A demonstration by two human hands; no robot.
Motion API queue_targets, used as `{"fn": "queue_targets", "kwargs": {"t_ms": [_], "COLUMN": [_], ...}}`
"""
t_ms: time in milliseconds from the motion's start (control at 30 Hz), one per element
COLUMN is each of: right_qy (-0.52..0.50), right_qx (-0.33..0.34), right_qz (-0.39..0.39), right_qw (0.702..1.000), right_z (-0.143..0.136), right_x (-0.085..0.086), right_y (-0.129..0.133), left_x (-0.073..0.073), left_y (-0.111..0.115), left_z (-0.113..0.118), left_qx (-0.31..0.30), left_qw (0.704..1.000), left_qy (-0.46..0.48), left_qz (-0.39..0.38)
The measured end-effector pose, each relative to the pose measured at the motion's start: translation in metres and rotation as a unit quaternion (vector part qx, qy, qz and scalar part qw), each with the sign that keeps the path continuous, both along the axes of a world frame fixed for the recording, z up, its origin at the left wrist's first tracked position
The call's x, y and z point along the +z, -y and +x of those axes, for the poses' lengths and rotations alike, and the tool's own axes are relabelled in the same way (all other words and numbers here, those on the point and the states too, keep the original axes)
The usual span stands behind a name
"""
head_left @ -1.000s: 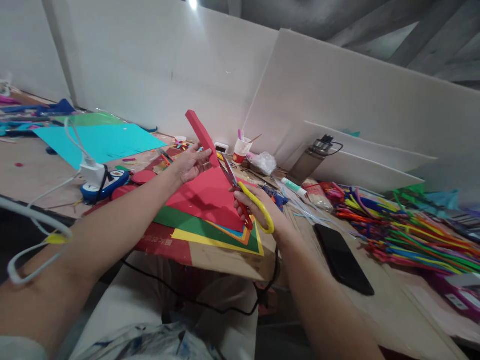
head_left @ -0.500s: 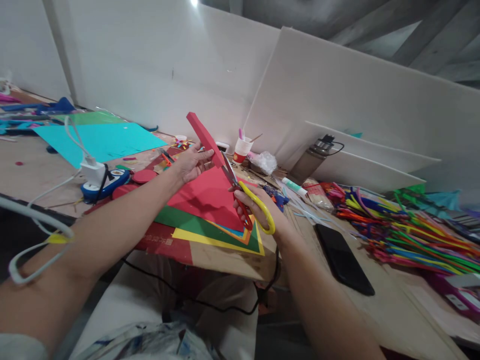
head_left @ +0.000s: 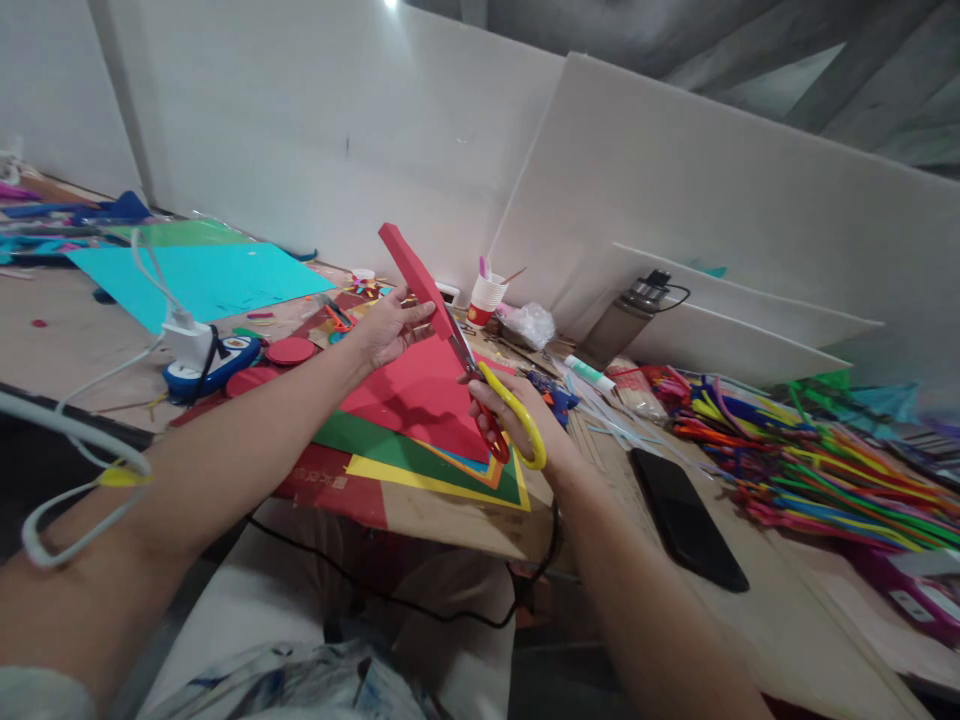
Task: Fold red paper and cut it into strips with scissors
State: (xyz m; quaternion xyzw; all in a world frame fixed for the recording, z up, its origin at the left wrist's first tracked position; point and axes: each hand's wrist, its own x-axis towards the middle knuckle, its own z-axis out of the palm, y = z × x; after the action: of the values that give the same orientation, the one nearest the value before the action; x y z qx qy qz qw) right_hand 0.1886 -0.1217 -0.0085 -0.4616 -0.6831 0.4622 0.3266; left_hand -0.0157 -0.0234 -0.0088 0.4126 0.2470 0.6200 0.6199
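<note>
Left hand: the left hand (head_left: pixel 392 332) grips the strip, thumb on the near face, fingers behind it.
Right hand: the right hand (head_left: pixel 534 396) is closed on the handles of the scissors.
Strip: the red strip (head_left: pixel 414 268) is held in the air above the sheets, tilted, upper end towards the wall (head_left: pixel 300 140).
Scissors: the scissors (head_left: pixel 516 404), one loop yellow and one red, point up along the strip; the blades overlap its lower end. Whether paper lies between them cannot be told.
Progress, done: the strip appears already folded into a narrow form. Two red discs (head_left: pixel 291 350) lie left of the sheets and look finished.
Progress, left: the trim at the lower end seems incomplete, since the blades are at it and no severed piece can be made out. The strip is joined to nothing visible.
Sheets: the red sheet (head_left: pixel 420 395) lies over the green sheet (head_left: pixel 367 436) and others.
Board lettering: pale characters and a small square mark on the red part of the board (head_left: pixel 367 512); not legible.
Cup label: red band with a yellow mark on the cup (head_left: pixel 487 292); no brand readable.
Tube label: green and white on the tube (head_left: pixel 589 374); text too small.
Phone: dark screen, nothing displayed on the phone (head_left: pixel 688 518).
</note>
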Motion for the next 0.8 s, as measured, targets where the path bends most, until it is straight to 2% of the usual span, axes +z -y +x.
{"fn": "queue_targets", "kwargs": {"t_ms": [367, 567, 800], "right_qy": [0.016, 0.012, -0.002], "right_qx": [-0.011, -0.009, -0.002], "right_qz": [0.024, 0.027, -0.002], "right_qw": [1.0, 1.0, 1.0], "right_z": [-0.0035, -0.0034, -0.0017], "right_x": [0.0078, 0.0062, 0.0008], "right_y": [0.007, 0.0067, 0.0019], "left_x": [-0.0006, -0.0006, 0.0007], "left_y": [-0.0004, -0.0004, 0.0013], "left_z": [0.0005, 0.0003, 0.0006], "left_qx": [-0.009, -0.008, -0.01], "left_qw": [1.0, 1.0, 1.0], "left_qy": [0.003, -0.005, -0.002], "left_qz": [0.0, -0.004, -0.001]}}
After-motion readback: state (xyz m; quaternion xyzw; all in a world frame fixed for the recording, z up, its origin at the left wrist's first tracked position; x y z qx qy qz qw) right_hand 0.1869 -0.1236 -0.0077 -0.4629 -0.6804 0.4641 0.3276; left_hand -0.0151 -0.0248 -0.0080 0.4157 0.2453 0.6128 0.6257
